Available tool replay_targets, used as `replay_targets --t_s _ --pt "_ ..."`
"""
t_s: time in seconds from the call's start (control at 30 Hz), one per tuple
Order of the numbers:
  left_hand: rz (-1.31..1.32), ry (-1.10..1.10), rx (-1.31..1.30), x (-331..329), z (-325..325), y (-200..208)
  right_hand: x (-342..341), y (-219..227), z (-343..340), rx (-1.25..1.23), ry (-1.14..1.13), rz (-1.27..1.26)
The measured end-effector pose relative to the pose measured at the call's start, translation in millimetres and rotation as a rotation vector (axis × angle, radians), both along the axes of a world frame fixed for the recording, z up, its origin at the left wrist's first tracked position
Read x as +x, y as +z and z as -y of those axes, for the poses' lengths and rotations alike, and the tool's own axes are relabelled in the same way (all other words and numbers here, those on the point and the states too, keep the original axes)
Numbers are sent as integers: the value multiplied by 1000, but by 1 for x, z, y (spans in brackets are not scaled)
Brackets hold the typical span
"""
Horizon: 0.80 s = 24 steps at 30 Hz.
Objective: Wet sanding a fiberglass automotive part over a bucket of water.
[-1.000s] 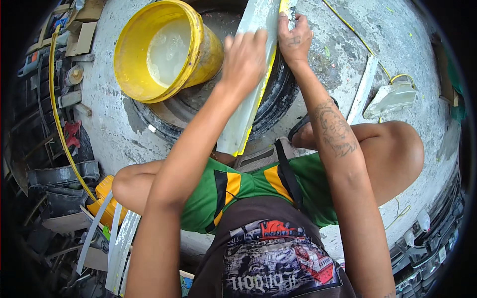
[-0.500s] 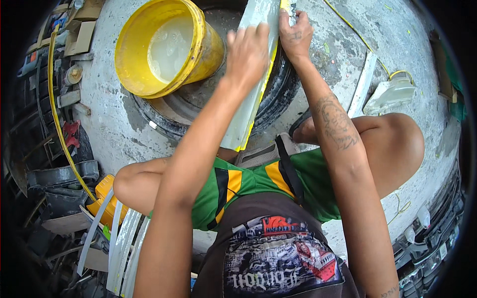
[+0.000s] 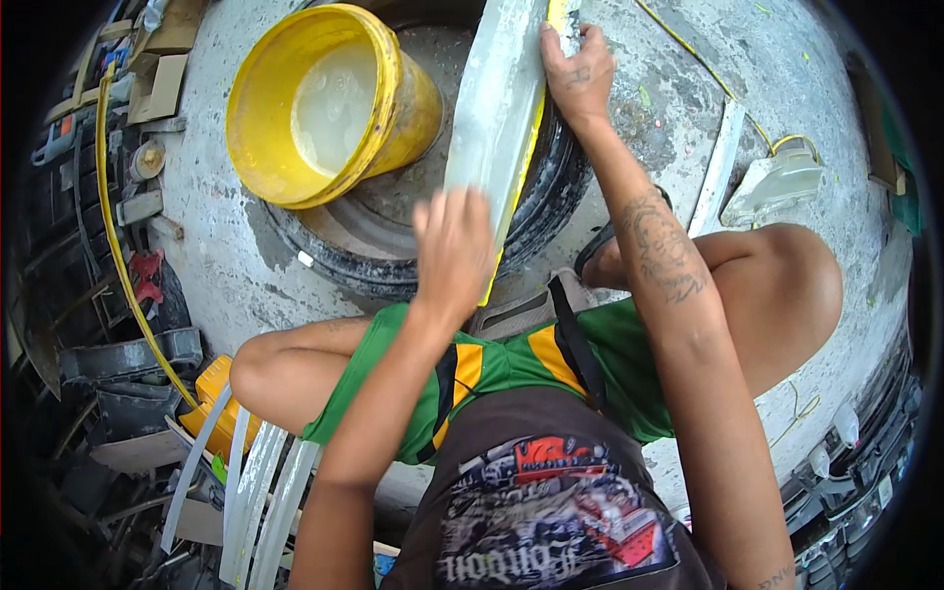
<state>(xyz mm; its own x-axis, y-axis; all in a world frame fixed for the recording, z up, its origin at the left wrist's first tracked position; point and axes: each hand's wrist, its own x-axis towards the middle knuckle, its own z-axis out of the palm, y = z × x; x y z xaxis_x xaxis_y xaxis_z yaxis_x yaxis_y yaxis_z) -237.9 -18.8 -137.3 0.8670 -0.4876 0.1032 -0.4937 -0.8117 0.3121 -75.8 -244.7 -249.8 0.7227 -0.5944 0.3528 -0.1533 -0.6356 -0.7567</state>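
A long pale grey panel (image 3: 489, 128) with a yellow edge slants from the top of the view down toward my lap. My left hand (image 3: 455, 246) lies over its lower end, knuckles up and fingers bent, slightly smeared by motion; anything under the fingers is hidden. At the upper right edge of the panel, my right hand (image 3: 580, 77) grips it between thumb and fingers. Left of the panel a yellow bucket (image 3: 408, 108) tilts toward me, with cloudy whitish water (image 3: 336, 113) inside. Beneath both sits a black tyre (image 3: 369, 273) lying flat on the floor.
Loose pale strips (image 3: 258, 501) and a yellow container (image 3: 218, 398) lie beside my left knee. Dark parts and cardboard boxes (image 3: 157, 87) crowd the left side. A yellow cord (image 3: 678, 41), another strip (image 3: 716, 167) and a pale curved piece (image 3: 777, 187) lie on the concrete at right.
My left hand has slid down along the panel toward my lap. The right hand keeps its hold, shifted slightly. The bucket stays put.
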Motion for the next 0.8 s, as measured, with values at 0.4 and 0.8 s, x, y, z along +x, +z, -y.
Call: replay_targets --t_s 0.4,0.8 --pt "171 247 -452 145 18 10 1 20 -13 178 41 -88" --pt "-880 350 718 282 -170 -127 3 39 -40 206 38 -77"
